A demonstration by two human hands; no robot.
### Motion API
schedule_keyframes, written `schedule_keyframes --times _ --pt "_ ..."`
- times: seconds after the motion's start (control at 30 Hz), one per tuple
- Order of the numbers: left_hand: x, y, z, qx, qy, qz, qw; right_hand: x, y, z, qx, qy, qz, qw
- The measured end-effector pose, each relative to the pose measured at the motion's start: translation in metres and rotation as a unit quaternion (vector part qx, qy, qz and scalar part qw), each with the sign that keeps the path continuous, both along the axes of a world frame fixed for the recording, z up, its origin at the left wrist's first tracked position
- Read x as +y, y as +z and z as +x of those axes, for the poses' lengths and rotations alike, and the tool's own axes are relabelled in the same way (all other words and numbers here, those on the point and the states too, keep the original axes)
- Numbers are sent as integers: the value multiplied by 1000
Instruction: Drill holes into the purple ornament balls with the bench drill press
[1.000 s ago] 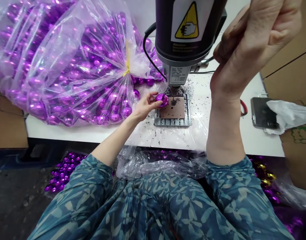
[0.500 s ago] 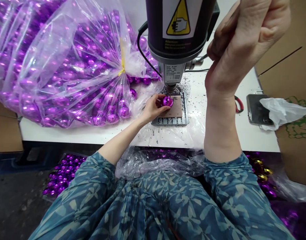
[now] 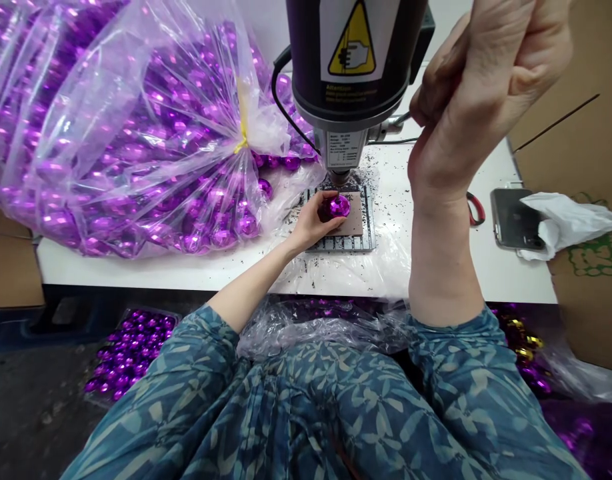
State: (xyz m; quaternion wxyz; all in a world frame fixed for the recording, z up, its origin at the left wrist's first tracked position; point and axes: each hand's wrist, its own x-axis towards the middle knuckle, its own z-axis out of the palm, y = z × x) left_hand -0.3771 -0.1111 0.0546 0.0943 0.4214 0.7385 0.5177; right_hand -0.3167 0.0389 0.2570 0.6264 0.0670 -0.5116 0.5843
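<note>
Between the thumb and fingers of my left hand (image 3: pixel 310 223) is a shiny purple bauble (image 3: pixel 340 207). The hand holds it over a small tan board (image 3: pixel 355 225), which lies on a slotted metal base plate (image 3: pixel 342 245). Just above the bauble is the lower end of a bench drill press (image 3: pixel 355 100); the bit's tip is hard to make out. My right hand (image 3: pixel 491 93), raised on the right of the machine, is closed around the end of its lever (image 3: pixel 401 121). Its fingers mostly hide the grip.
A big tied clear bag (image 3: pixel 136 133) of purple baubles covers the left of the white table (image 3: pixel 136 270). Dark shavings lie around the base. At right are red-handled pliers or scissors (image 3: pixel 477 208), a phone (image 3: pixel 511 220), white tissue (image 3: pixel 561 220) and cardboard (image 3: pixel 581 320).
My left hand and the bauble have shifted slightly right and toward me over the board, and the bauble looks turned. My right hand stays closed at the lever. The view has shifted a little.
</note>
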Motion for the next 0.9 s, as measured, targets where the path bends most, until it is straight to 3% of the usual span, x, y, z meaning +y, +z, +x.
schedule_keyframes --times 0.27,0.47,0.9 --pt "-1 0 4 -26 12 18 999 -23 -10 20 29 -28 31 999" --pt "-1 1 6 -40 22 17 999 -29 -31 25 -34 -138 34 989" --pt "-1 -2 4 -36 15 13 999 -17 -63 17 60 -128 67 988"
